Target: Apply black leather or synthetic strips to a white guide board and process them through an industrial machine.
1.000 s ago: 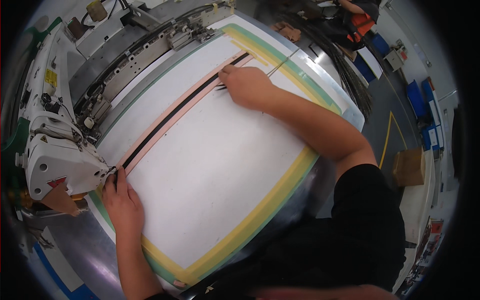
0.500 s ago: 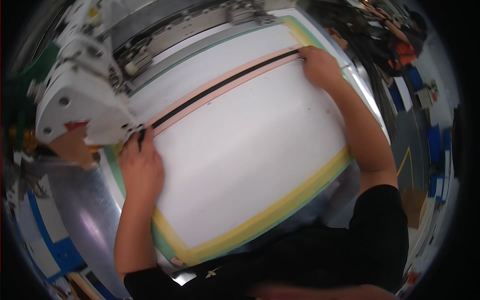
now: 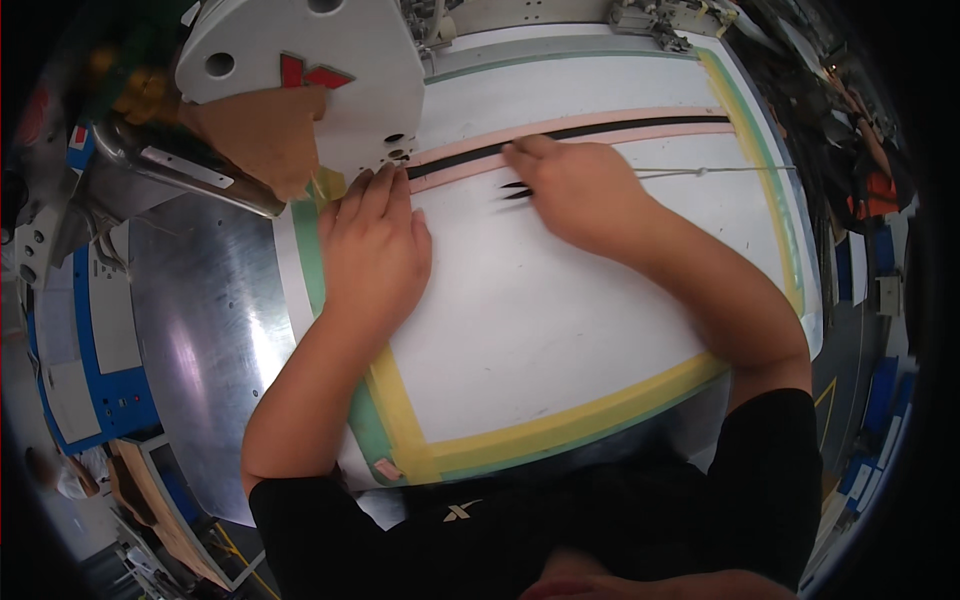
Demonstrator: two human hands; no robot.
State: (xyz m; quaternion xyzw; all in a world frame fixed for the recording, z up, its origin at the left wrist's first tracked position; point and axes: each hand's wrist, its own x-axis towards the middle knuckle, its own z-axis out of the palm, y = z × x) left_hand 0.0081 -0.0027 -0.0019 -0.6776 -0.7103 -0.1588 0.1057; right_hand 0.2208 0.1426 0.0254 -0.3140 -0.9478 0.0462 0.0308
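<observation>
Running left to right across the white sheet (image 3: 540, 340), its right end a little farther off, the strip (image 3: 640, 127) lies directly ahead of both hands. The left hand (image 3: 378, 245) is at its left end, beside the machine (image 3: 370, 110); the right hand (image 3: 590, 195) meets it left of its middle, from the near side. The left fingers lie extended and close together, gripping nothing visible; their pressure cannot be told. The right fingers are curled around a dark two-pointed tool (image 3: 517, 194), tips leftward beside the strip, while the foremost fingertips appear to touch its black band.
</observation>
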